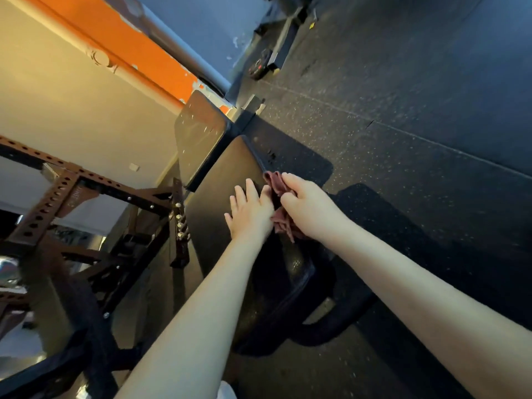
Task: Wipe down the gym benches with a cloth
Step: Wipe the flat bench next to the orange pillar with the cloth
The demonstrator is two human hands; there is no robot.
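Left hand (pixel 250 214) flat on black bench (pixel 227 174), maroon cloth (pixel 277 182) in right hand (pixel 308 209)

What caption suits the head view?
Right hand grips maroon cloth on black bench pad; left hand flat beside it.

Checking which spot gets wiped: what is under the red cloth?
The black bench pad, near its edge. The right hand grips the bunched cloth there; the left hand lies flat on the pad beside it. The pad surface beneath the cloth is covered.
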